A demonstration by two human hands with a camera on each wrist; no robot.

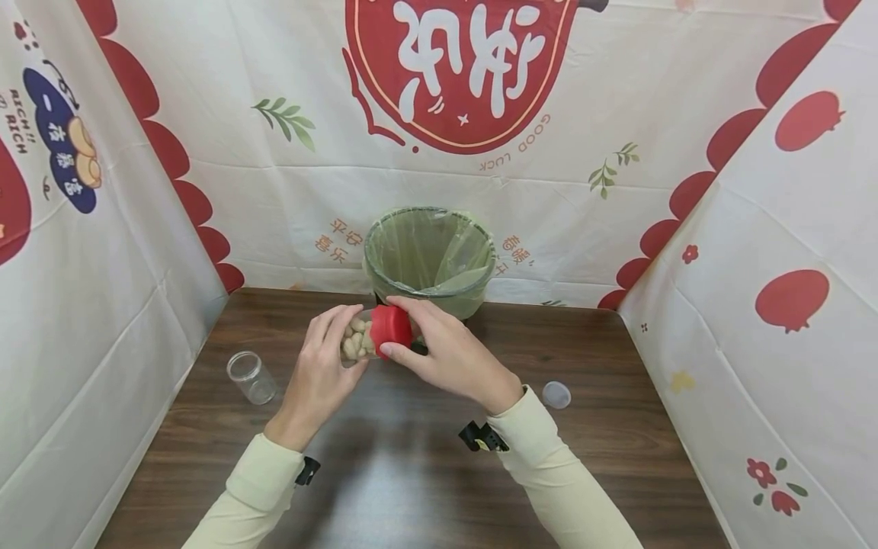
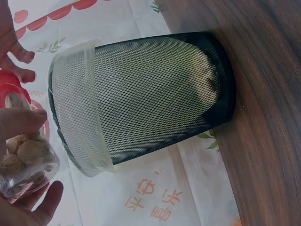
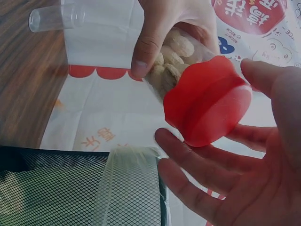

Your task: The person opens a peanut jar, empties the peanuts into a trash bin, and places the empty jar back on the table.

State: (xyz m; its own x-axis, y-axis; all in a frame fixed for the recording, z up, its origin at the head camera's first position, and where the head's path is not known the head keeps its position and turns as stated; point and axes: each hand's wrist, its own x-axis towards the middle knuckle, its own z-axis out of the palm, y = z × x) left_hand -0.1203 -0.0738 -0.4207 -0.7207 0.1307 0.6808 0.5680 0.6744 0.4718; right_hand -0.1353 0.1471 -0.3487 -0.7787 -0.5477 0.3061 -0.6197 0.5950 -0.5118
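My left hand (image 1: 317, 374) grips a clear jar of unshelled peanuts (image 1: 356, 343), its thumb and fingers on either side. The jar lies tilted in the air in front of the bin. A red lid with a wavy skirt (image 3: 207, 106) covers its end towards the right hand. Around this lid my right hand (image 1: 456, 354) spreads its thumb and fingers. In the right wrist view a small gap shows between the thumb tip and the lid, while the fingers (image 3: 207, 162) pass close beneath it; whether they touch it is hard to tell.
A black mesh bin (image 2: 155, 94) lined with a pale green bag (image 1: 432, 255) stands behind the hands at the table's back. To the left is an uncovered clear jar (image 1: 252, 377). A small translucent lid (image 1: 556, 395) lies at right. Printed cloth surrounds the wooden table (image 1: 590, 473).
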